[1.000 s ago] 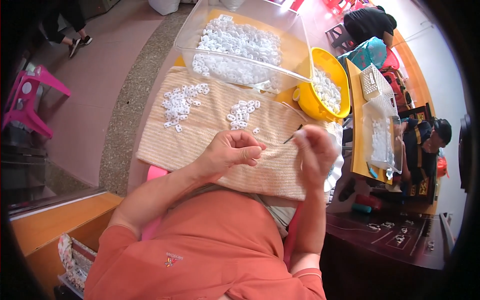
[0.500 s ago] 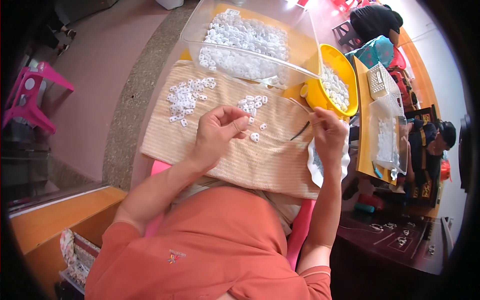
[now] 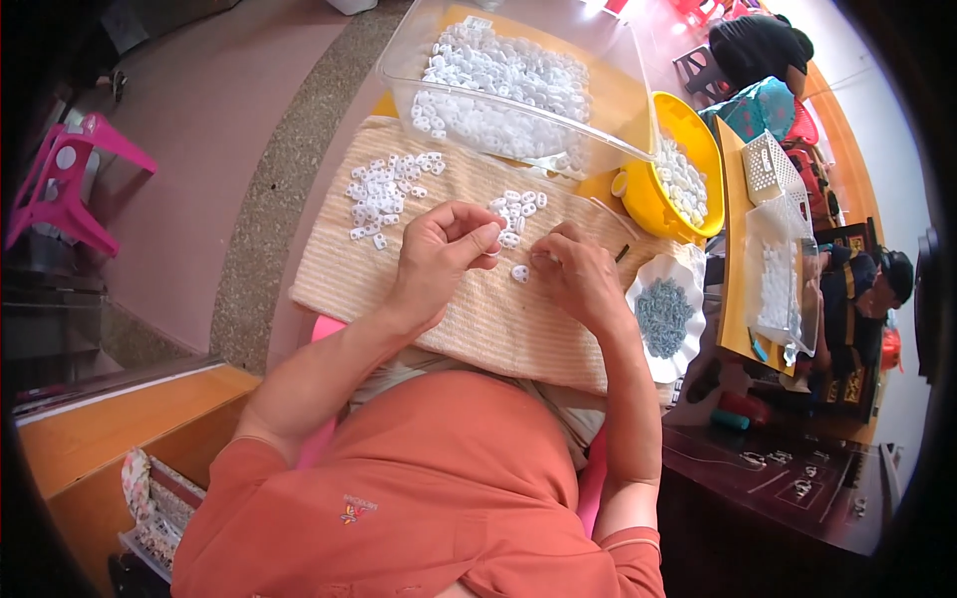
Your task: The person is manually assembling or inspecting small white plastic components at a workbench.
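My left hand is closed in a pinch above the striped towel, with a bit of a small white plastic piece showing at its fingertips. Facing it, my right hand has its fingertips bent down together onto the towel; what they hold, if anything, is hidden. Between the hands lies a single white two-holed piece. Just beyond is a small cluster of similar white pieces. A larger pile of white two-holed pieces lies to the left.
A clear bin of white pieces stands at the back, beside a yellow bucket of white parts. A scalloped white dish holds small grey-blue pieces. A dark thin stick lies near it. A person sits at the right.
My right hand has come down and left from above the dish to the towel near the loose pieces, uncovering the dish. My left hand keeps its pinch. The whole view has shifted slightly.
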Action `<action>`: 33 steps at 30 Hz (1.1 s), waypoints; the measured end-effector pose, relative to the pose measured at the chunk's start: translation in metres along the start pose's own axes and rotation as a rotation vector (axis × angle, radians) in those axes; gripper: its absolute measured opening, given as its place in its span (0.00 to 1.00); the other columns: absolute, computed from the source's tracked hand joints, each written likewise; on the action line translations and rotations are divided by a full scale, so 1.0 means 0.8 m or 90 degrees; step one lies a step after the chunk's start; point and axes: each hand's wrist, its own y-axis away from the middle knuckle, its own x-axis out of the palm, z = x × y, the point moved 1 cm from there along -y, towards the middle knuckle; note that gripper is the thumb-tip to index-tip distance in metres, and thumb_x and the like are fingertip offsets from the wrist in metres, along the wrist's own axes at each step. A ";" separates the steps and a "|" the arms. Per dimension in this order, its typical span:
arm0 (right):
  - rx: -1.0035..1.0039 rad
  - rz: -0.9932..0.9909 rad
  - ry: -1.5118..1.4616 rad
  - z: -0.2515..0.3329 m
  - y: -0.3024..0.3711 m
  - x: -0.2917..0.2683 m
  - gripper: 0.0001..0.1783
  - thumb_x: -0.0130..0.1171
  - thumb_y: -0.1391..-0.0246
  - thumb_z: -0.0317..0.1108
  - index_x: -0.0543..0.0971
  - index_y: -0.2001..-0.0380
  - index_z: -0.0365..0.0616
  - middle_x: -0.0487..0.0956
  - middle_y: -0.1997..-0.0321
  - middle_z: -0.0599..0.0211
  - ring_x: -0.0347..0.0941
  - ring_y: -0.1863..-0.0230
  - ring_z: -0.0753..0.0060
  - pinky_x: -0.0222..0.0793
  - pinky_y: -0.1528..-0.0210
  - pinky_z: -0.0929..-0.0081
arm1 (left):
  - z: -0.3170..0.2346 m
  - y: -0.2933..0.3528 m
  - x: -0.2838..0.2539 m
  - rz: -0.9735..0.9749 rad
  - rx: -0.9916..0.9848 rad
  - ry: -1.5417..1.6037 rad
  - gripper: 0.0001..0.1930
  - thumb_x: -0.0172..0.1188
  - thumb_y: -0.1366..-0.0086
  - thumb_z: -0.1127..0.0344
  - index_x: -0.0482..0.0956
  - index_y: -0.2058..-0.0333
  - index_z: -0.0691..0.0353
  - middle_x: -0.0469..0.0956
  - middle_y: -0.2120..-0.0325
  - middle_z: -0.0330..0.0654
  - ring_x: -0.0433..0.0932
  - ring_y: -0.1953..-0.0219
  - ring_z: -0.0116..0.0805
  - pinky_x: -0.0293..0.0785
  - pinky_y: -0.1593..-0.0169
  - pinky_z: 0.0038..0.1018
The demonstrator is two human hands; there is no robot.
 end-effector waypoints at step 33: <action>0.053 -0.299 -0.204 0.008 0.128 -0.020 0.06 0.61 0.52 0.18 0.76 0.69 0.34 0.76 0.69 0.64 0.72 0.71 0.79 0.68 0.68 0.84 | 0.016 0.024 0.023 0.285 -0.226 -0.001 0.11 0.61 0.38 0.70 0.76 0.57 0.64 0.78 0.71 0.38 0.77 0.70 0.23 0.77 0.64 0.21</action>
